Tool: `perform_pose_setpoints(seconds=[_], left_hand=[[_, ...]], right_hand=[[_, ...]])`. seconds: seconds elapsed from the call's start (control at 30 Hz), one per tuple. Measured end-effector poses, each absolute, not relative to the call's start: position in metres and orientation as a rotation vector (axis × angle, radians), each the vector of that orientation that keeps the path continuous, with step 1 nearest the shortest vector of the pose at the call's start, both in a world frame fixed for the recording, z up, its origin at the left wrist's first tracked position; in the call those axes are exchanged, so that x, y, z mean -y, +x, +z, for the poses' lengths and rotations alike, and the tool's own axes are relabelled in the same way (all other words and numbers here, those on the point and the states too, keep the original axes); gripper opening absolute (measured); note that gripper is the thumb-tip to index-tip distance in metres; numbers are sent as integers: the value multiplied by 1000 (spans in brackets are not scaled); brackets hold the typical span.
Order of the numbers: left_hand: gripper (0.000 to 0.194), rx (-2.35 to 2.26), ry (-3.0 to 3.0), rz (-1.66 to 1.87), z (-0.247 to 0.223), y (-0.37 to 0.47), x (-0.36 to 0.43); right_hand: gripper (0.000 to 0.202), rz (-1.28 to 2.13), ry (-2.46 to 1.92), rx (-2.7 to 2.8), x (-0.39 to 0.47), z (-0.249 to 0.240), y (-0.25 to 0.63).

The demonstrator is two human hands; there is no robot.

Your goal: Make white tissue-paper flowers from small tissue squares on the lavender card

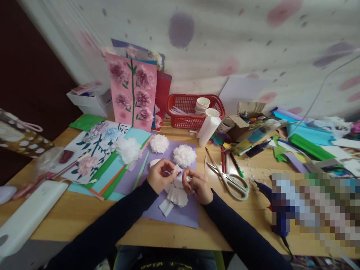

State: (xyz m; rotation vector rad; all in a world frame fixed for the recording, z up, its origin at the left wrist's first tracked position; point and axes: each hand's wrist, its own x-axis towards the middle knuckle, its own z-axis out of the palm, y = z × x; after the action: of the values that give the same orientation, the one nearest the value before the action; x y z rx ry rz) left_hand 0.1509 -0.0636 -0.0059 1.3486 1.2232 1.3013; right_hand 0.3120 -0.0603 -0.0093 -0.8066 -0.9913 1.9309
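Note:
My left hand (161,174) and my right hand (198,185) come close together above a purple sheet (185,219). Between their pinched fingertips is a strip of white crepe paper (177,182). Right below the hands lies a pleated white paper piece (177,197), with a small flat white scrap (166,207) beside it. Two fluffy white paper flowers, one at the back (159,144) and one to its right (184,155), rest on the purple sheet. My fingers hide part of the strip.
Scissors (236,186) and a paintbrush (211,157) lie to the right, near a blue glue gun (278,210). A red basket (182,122) with paper cups and a white paper roll (208,131) stand behind. Coloured sheets (105,182) and a pink flower picture (119,90) are left.

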Motion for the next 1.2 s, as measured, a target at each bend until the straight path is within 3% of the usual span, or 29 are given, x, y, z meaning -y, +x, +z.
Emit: perform_pose_setpoints(seconds=[0.1, 0.3, 0.8, 1.2], left_hand=[[15, -1232, 1394, 1280, -6, 151, 63], [11, -1203, 1508, 1294, 2, 150, 61], [22, -1151, 1374, 1282, -8, 152, 63], [28, -1026, 1339, 1259, -6, 154, 67]], right_hand=[[7, 1898, -863, 1049, 63, -12, 310], [32, 1669, -989, 1166, 61, -13, 311], [41, 1443, -1003, 1392, 65, -13, 313], [30, 1264, -1038, 1488, 67, -4, 314]])
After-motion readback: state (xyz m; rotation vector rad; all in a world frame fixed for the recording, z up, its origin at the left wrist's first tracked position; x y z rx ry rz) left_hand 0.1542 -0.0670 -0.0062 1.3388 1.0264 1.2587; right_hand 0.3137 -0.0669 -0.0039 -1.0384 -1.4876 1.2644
